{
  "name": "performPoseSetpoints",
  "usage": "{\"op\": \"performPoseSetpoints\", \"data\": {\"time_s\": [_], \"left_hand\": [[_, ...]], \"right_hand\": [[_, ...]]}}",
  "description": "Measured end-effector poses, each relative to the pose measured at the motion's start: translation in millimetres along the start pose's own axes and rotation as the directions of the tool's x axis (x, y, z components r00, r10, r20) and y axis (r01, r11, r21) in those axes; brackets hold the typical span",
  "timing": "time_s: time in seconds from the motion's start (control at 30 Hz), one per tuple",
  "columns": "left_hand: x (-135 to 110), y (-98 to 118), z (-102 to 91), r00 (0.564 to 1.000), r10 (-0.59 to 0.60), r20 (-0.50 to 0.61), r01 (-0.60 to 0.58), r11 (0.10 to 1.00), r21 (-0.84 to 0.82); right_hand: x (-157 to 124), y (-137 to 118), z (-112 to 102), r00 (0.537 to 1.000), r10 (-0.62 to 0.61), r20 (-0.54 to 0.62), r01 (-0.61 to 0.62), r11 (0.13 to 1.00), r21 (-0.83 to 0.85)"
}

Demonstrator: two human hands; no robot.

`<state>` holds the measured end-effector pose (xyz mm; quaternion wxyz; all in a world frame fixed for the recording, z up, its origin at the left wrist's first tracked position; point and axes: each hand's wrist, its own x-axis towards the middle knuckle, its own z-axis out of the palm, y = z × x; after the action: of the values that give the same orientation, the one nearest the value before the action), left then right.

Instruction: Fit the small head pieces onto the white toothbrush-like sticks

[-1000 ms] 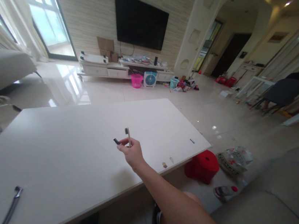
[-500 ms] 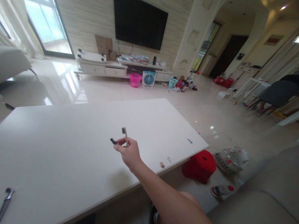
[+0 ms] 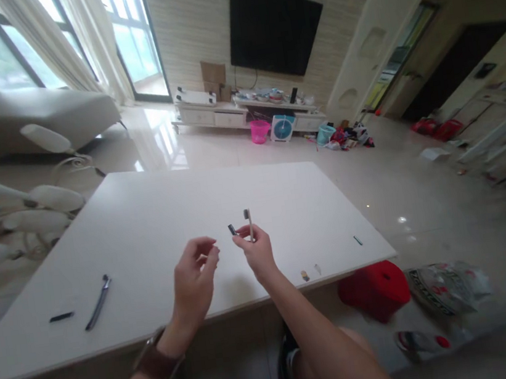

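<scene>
My right hand (image 3: 257, 252) is closed over the white table (image 3: 166, 207). It grips a light-handled toothbrush (image 3: 250, 221), held upright with dark bristles on top, and a short black piece (image 3: 232, 230) shows at its fingertips; what that piece is I cannot make out. To its left, my left hand (image 3: 195, 272) hovers with curved fingers, a small gap between thumb and forefinger, and nothing visible in them. Farther left lies a dark-handled toothbrush (image 3: 97, 303), with a flat black strip (image 3: 61, 316) beside it.
Two small bits, one a yellowish piece (image 3: 305, 275), lie by the table's near edge. A small green stick (image 3: 357, 240) is near the right corner. Below stand a red stool (image 3: 378, 291), a plastic bag (image 3: 450, 288) and a bottle (image 3: 419, 340). White chairs (image 3: 53, 197) flank the left.
My left hand has come into view beside the right one. The view has swung left, bringing the black strip into sight. My right hand still holds the toothbrush and black piece.
</scene>
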<state>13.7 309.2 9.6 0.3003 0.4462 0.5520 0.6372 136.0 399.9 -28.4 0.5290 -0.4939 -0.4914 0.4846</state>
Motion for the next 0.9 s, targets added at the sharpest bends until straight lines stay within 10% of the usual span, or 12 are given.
{"op": "performPoseSetpoints", "data": {"time_s": [0.23, 0.4, 0.9], "left_hand": [[47, -28, -3.3, 0.856, -0.461, 0.233, 0.506, 0.84, -0.197], [44, -32, 4.1, 0.855, -0.419, 0.306, 0.497, 0.831, -0.249], [36, -31, -3.3, 0.916, -0.397, 0.059, 0.383, 0.82, -0.424]], "right_hand": [[-9, 2, 0, 0.988, 0.038, 0.149, -0.037, 0.999, -0.007], [-10, 0, 5, 0.976, 0.053, 0.21, -0.048, 0.999, -0.025], [-43, -16, 10, 0.949, -0.132, 0.286, 0.255, 0.856, -0.45]]}}
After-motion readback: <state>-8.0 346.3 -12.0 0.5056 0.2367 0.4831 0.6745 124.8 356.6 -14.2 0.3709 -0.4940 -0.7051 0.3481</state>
